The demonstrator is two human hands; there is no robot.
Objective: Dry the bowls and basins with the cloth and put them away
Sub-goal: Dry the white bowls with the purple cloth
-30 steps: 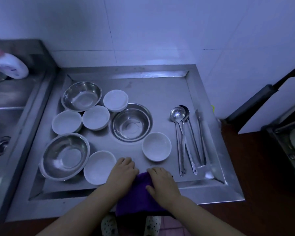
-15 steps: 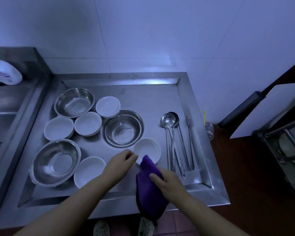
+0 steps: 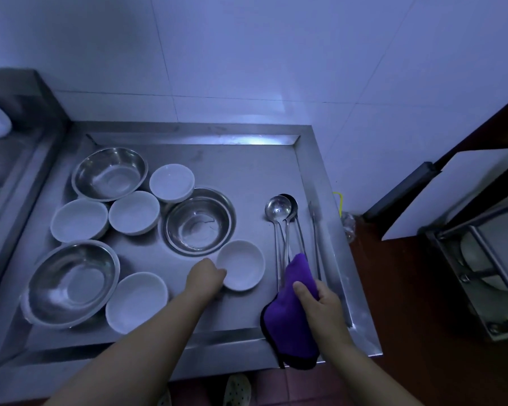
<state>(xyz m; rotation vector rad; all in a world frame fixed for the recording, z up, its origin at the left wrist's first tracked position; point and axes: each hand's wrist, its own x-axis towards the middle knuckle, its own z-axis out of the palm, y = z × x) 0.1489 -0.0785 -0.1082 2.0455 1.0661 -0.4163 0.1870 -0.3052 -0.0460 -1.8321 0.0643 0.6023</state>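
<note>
Head: L hand (image 3: 207,275) maybe pinching white bowl (image 3: 241,265); R hand (image 3: 323,306) grips cloth (image 3: 291,320) over ladles (image 3: 282,230).

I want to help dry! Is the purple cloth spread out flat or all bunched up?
Bunched up. The right hand grips the purple cloth around its middle, so it hangs folded over the counter's front edge.

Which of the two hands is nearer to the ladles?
Right. The right hand, gripping the purple cloth, is beside the ladles' handle ends; the left hand is farther away, at a white bowl.
</note>
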